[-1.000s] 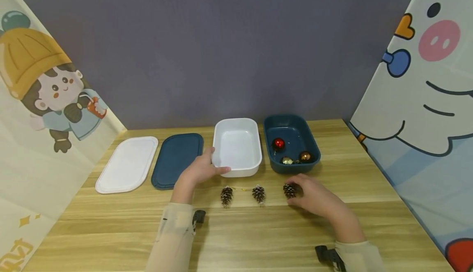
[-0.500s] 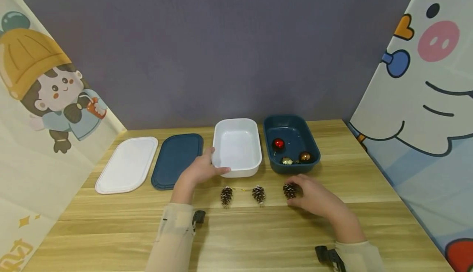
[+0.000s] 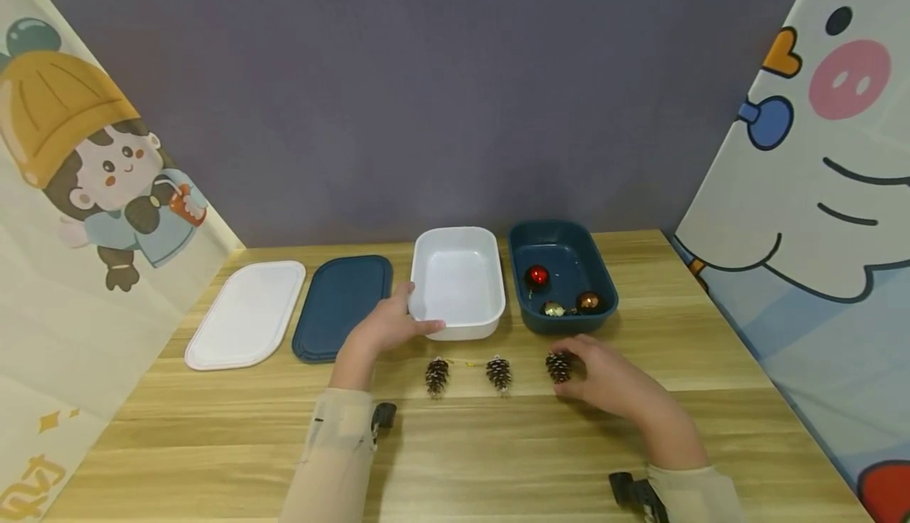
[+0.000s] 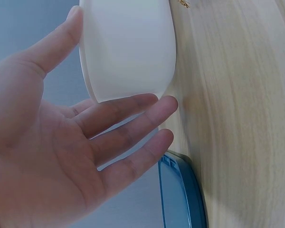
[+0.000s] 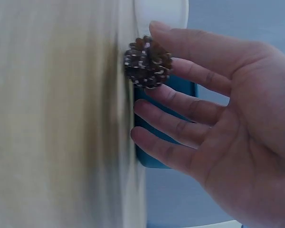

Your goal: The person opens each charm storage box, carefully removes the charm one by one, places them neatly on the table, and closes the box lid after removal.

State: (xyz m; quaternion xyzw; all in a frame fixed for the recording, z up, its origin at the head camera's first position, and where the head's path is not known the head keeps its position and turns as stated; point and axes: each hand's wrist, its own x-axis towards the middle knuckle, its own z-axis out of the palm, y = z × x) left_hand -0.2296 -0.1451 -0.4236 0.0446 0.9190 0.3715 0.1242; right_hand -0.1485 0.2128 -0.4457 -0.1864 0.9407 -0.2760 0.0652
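In the head view, my left hand [image 3: 387, 321] touches the near left corner of a white box [image 3: 455, 324], thumb at the front, fingers along the left side. The left wrist view shows those fingers [image 4: 128, 135] nearly straight against the white wall. My right hand [image 3: 604, 373] holds a brown pine cone [image 3: 558, 366] with white-tipped scales between thumb and fingers, low at the table. The right wrist view shows that cone between the thumb and forward fingers [image 5: 194, 104]. Two more pine cones, one on the left [image 3: 437, 377] and one in the middle [image 3: 499, 374], lie in the same row.
A dark blue box [image 3: 562, 235] at the back right contains red, gold and brown baubles. Flat white [image 3: 245, 317] and dark blue lids [image 3: 343, 310] lie on the wooden table [image 3: 455, 460] at the left. A grey wall stands behind; printed panels flank both sides.
The head view has shifted very slightly. Both hands, the boxes and the pine cones keep their places.
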